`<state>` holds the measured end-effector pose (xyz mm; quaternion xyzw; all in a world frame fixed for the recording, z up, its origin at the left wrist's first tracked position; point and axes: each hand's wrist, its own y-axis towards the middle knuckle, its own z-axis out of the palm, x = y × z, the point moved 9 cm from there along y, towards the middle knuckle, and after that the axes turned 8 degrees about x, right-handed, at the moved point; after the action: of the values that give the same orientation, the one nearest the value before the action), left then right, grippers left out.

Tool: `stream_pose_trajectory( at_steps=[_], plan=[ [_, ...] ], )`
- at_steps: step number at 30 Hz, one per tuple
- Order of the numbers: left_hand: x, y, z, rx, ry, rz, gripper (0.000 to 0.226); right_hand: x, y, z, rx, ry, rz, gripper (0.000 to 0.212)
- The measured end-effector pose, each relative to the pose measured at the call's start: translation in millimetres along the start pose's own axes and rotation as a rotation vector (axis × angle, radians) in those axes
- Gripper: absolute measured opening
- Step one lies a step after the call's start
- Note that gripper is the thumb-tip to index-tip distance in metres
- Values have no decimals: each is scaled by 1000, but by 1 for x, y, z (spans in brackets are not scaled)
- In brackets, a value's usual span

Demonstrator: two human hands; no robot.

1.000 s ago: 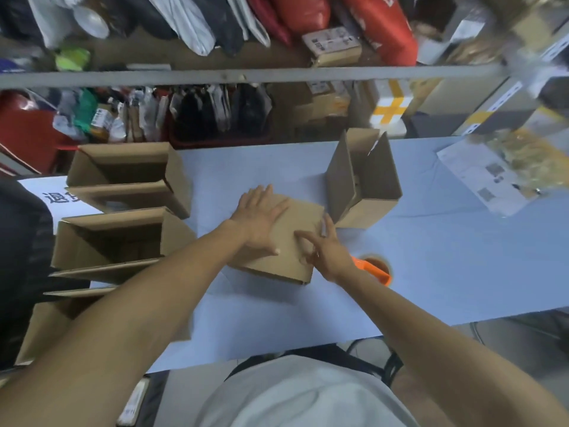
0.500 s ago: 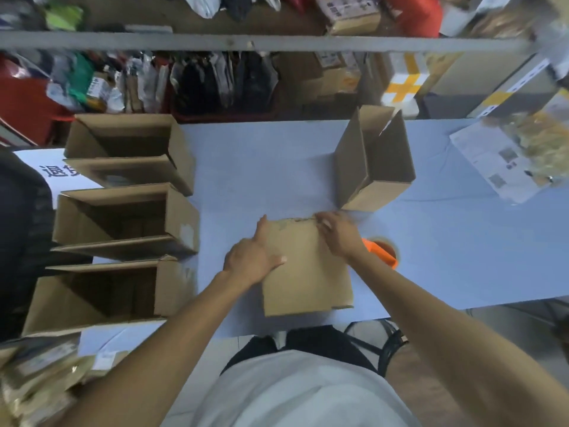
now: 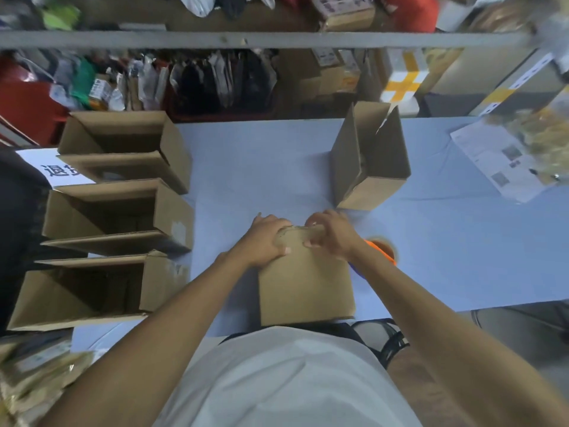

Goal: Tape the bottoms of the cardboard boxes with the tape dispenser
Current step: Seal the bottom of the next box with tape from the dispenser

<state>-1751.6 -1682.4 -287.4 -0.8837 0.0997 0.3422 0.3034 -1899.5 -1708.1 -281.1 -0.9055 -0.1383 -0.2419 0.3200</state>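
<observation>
Both hands' fingers clamp the box [image 3: 304,285] far edge; dispenser [image 3: 380,249] sits just right, nearest the right hand [image 3: 334,237].

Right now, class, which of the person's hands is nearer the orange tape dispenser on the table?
The right. The right hand grips the far edge of the box just beside the tape dispenser; the left hand grips the same edge, farther away.

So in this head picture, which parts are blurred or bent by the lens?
Head view: the right hand and the orange tape dispenser behind it are motion-blurred; the far-right packets smear; the wide lens curves the table edge; the light is dim and even, without glare.
</observation>
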Motion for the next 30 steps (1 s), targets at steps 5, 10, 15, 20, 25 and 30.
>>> stream_pose_trajectory(
  at_steps=[5,10,15,20,25,30],
  plan=[
    [-15,2,2,-96,96,62,30,-2,-1,5,28,101,43,30],
    [-21,14,-5,-216,63,-53,18,-7,-15,-22,-126,-79,7,25],
    [-29,34,-7,-166,70,-62,13,-89,-63,-43,-302,-96,365,30],
    [-26,34,-12,-168,-40,-94,12,-96,-69,9,-82,-241,264,52],
    [-32,31,-8,-212,-25,-105,13,-93,-80,-37,-319,-158,191,65],
    [-36,34,-5,-158,85,-105,17,-84,-86,-86,-363,-99,115,61]
  ],
)
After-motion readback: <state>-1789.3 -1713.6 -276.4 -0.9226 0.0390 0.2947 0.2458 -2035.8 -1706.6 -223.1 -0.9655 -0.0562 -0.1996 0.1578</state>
